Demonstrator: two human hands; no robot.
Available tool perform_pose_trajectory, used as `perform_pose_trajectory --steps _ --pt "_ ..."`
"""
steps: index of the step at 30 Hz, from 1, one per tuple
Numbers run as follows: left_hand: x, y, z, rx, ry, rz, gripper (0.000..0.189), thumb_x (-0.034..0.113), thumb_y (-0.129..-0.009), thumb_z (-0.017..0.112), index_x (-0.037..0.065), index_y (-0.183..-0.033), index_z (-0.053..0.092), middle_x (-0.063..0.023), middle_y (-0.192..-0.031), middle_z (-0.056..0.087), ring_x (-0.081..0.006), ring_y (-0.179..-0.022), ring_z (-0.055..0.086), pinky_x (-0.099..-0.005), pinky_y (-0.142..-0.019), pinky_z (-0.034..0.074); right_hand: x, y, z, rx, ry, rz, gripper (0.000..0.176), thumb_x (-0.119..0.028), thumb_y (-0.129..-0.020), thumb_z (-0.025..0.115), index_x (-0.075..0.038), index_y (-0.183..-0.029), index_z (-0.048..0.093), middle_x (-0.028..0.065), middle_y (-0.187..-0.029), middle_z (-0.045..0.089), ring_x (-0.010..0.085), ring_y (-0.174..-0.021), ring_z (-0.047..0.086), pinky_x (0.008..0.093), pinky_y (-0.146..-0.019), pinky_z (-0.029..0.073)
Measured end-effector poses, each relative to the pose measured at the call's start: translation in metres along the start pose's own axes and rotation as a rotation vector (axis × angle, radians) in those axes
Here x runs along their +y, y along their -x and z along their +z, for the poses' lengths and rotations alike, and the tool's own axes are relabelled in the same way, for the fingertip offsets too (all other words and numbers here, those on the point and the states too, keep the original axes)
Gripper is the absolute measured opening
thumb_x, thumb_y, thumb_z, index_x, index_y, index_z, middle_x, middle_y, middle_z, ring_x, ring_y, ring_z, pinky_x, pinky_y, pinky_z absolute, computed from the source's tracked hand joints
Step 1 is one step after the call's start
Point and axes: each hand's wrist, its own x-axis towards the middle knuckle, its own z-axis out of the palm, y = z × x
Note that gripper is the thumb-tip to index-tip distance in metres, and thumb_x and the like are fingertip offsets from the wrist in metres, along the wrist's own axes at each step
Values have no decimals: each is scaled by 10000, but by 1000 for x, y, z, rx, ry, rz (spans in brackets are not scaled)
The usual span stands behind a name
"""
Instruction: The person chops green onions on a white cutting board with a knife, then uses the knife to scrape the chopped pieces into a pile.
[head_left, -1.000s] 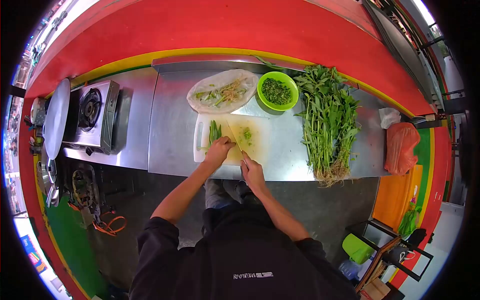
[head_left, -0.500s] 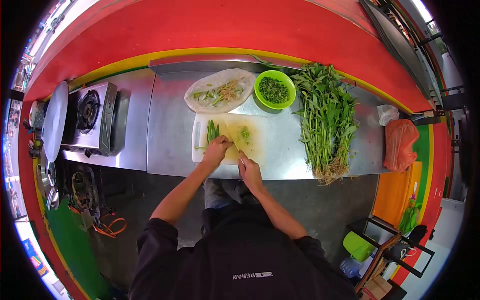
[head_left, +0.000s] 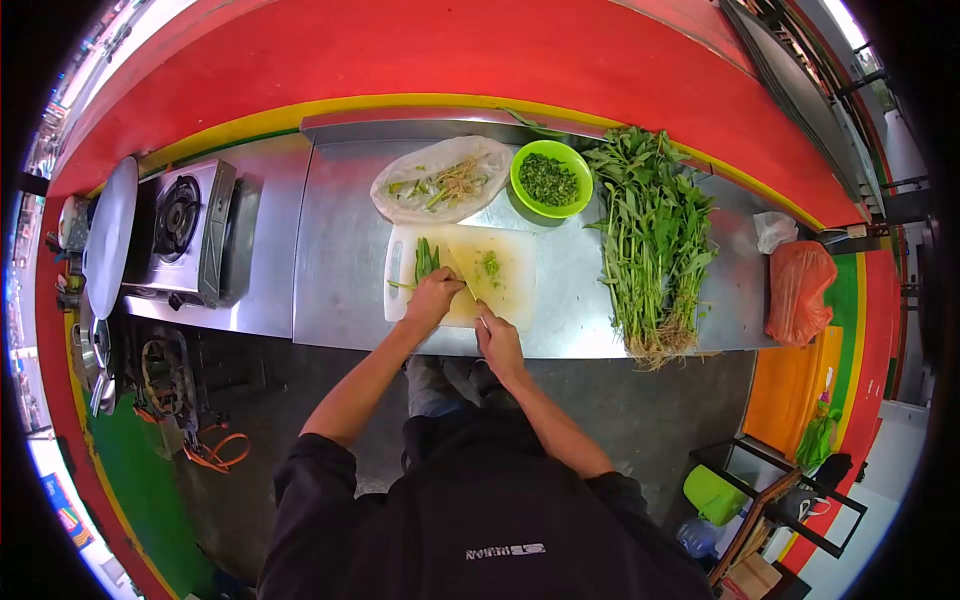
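My right hand (head_left: 500,342) is closed round the handle of a kitchen knife (head_left: 466,281), whose blade points up and left over the white cutting board (head_left: 515,255). My left hand (head_left: 435,298) is closed on green leafy vegetable stalks (head_left: 426,259) at the board's left side, close to the blade. Its fingertips are partly hidden, and a stalk end sticks out to its left. A small heap of chopped greens (head_left: 490,265) lies on the board right of the knife. Beyond the board is a bright green bowl (head_left: 550,207) filled with chopped greens.
A clear plastic bag (head_left: 400,205) with rooted trimmings lies behind the board. Right of it spreads a large bunch of leafy greens (head_left: 650,240). A red plastic bag (head_left: 800,290) sits at the counter's right end; a gas stove (head_left: 190,232) stands on the left.
Both hands, the knife and the stalks stay almost in the same place. The camera view has shifted very slightly.
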Motion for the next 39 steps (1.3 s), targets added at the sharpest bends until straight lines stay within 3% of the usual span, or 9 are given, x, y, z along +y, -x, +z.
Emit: perform_pose_trajectory --steps 8,15,18,20,30,33,35,39 --pt "1 7 0 28 160 -140 164 29 -903 683 9 -1040 769 -153 -951 660 -333 -894 665 -414 -811 538 4 13 3 29 -91 -16 379 -97 -965 639 -18 -1336 624 316 -945 683 457 -878 693 487 -782 541" --pt "4 5 -4 -7 77 -80 156 35 -901 687 6 -1032 769 -154 -956 666 -340 -910 663 -415 -822 539 -3 4 1 -37 -5 36 381 -92 -966 636 -21 -1340 623 313 -996 689 464 -919 689 480 -800 542" --pt "6 5 -5 16 55 -71 153 37 -899 691 10 -1028 771 -158 -952 666 -336 -915 663 -416 -814 540 -3 -2 5 18 -60 -34 390 -89 -966 633 -25 -1351 615 310 -975 689 461 -907 690 481 -792 543" --pt "3 8 -3 16 92 -109 152 38 -899 693 16 -1026 773 -157 -958 666 -335 -915 664 -415 -810 542 -12 2 -2 -30 -109 58 395 -91 -966 636 -25 -1355 612 310 -959 687 458 -896 691 484 -786 543" --pt "1 7 -2 19 92 -104 151 67 -878 697 27 -997 781 -147 -948 672 -329 -910 668 -421 -828 547 0 6 6 2 -33 -5 388 -103 -970 634 -16 -1347 614 321 -942 682 467 -876 691 491 -789 544" --pt "3 7 -5 1 34 -73 143 42 -898 690 18 -1012 773 -146 -956 664 -333 -905 667 -414 -809 546 -2 -2 8 58 -39 -81 384 -110 -968 627 -55 -1349 618 291 -856 676 465 -793 670 521 -720 527" --pt "1 9 -4 19 69 -81 145 47 -898 690 18 -1013 773 -147 -959 667 -333 -906 668 -419 -807 545 -10 -2 2 0 -110 17 377 -97 -968 626 -3 -1333 617 316 -959 687 453 -889 697 478 -799 548" --pt "2 10 -3 31 94 -108 141 51 -897 693 15 -1010 770 -148 -963 672 -337 -908 669 -423 -815 542 -12 8 -2 -25 -139 46 377 -103 -971 629 -8 -1335 618 318 -966 686 450 -897 699 476 -787 546"
